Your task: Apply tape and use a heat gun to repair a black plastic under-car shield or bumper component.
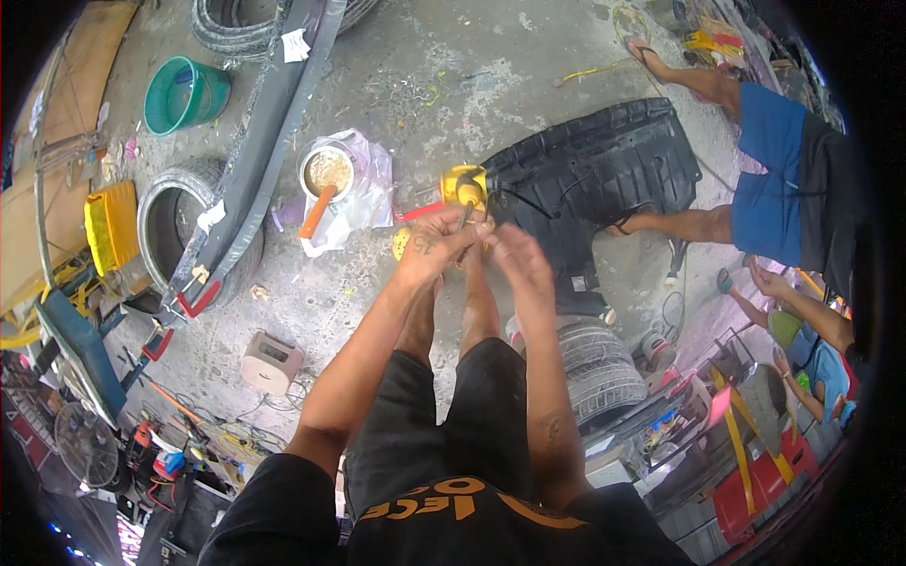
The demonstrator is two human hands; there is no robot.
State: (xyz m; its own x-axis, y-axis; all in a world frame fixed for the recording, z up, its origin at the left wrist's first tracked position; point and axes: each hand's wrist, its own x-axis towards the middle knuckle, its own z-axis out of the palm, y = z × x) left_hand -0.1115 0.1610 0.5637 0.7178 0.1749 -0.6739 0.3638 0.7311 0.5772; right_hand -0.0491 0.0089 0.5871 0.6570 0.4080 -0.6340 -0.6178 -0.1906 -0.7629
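My left hand [432,247] and my right hand [524,262] come together in front of my knees. The left fingers are closed at the tips around something small that I cannot make out. My right hand is slightly blurred, its fingers bent toward the left fingertips, and their grip is unclear. Just beyond both hands is a yellow, rounded thing [462,176], partly covered by them; its kind is unclear. A red strip [421,213] lies beside my left hand. Past my right hand rests a large black moulded plastic panel [604,160] on the concrete floor.
A tub of tan paste [329,170] with an orange-handled tool [318,213] sits on a plastic bag [370,179]. Left are a long grey bumper-like part [260,156], a tyre [156,217] and a green bucket [179,102]. Stacked tyres [596,373] and another person's legs [698,224] are right.
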